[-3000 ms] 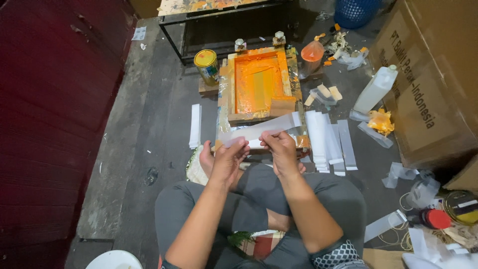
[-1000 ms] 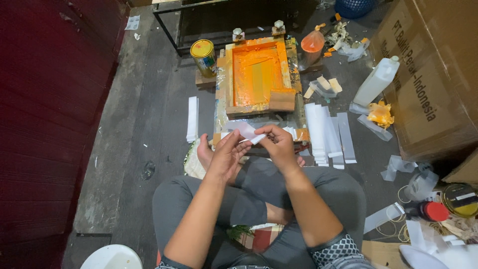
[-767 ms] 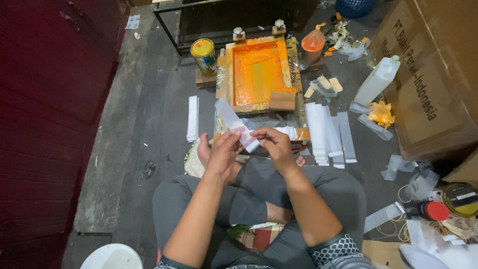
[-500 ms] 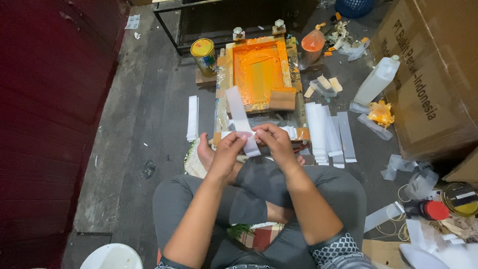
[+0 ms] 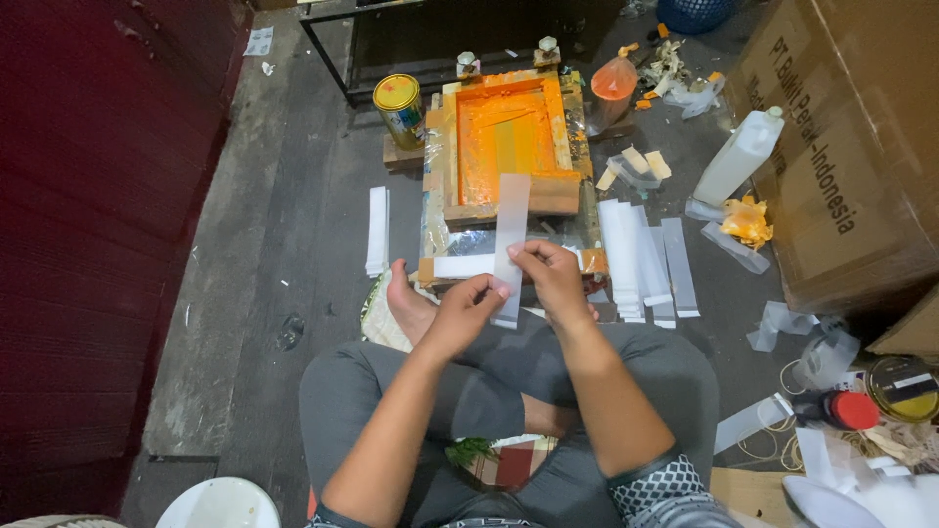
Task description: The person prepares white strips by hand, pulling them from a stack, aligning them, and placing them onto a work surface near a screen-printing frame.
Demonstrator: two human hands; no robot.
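Note:
I sit cross-legged on the floor. My left hand (image 5: 468, 311) and my right hand (image 5: 550, 277) pinch a long translucent white strip (image 5: 512, 217) between them, held upright in front of me. Its top end overlaps the near edge of the orange-stained wooden printing frame (image 5: 504, 137) lying on the floor ahead. Another white strip (image 5: 462, 265) lies flat just beyond my hands, near my bare foot (image 5: 404, 302).
A stack of white strips (image 5: 640, 254) lies right of the frame, and a single pile of strips (image 5: 377, 230) to its left. A yellow paint tin (image 5: 400, 108), white plastic bottle (image 5: 738, 158), large cardboard box (image 5: 851, 137), orange bag (image 5: 613, 82) and dark red wall (image 5: 88, 215) surround the spot.
The strip was lying across my hands sideways; both hands have turned it until it stands upright in front of the frame. My body and the floor items have stayed put.

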